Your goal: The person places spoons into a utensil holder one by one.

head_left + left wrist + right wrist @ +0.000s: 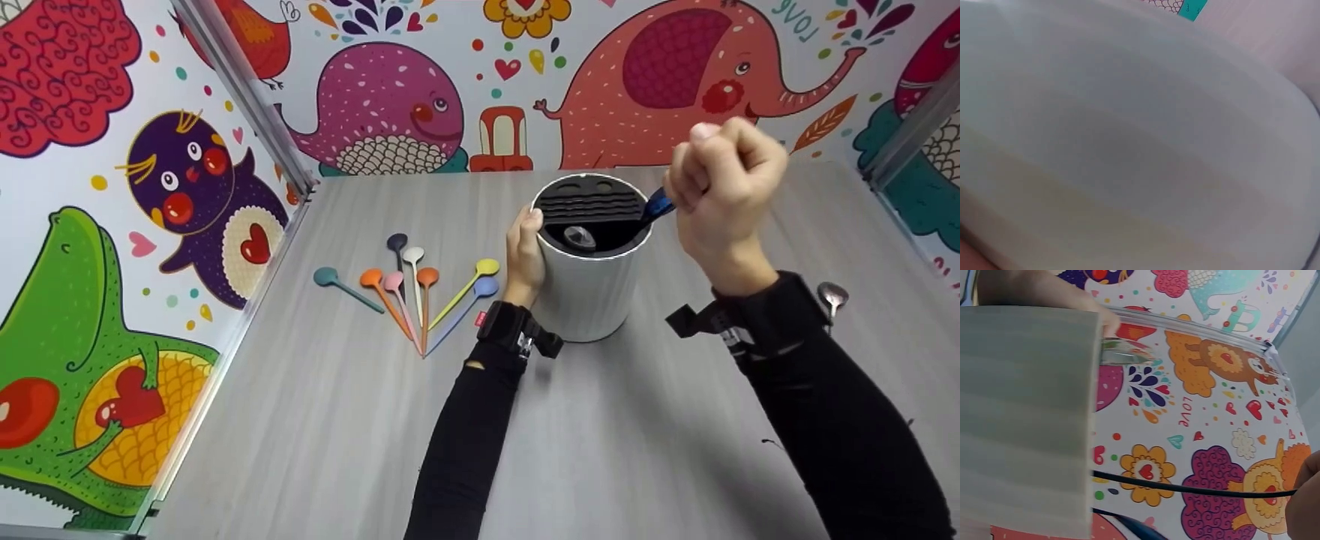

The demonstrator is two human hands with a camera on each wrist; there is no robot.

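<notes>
While the pale holder [589, 300] stood upright on the table [300, 420], your left hand [523, 255] curled its fingers round it | your right hand [727, 191] clamped a thin dark handle [1202, 490] | firm bracing and straight travel seemed wisest.

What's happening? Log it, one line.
left hand: grips holder | right hand: grips dark handle at holder | coloured spoons: on table, left of holder | metal spoon: right of holder

Behind the fingers [519, 241], broad black wrist straps [776, 311] with jutting black blocks [682, 321], the left bearing a small red tag [481, 319]; farther back, black fabric sleeves [855, 420]
</notes>
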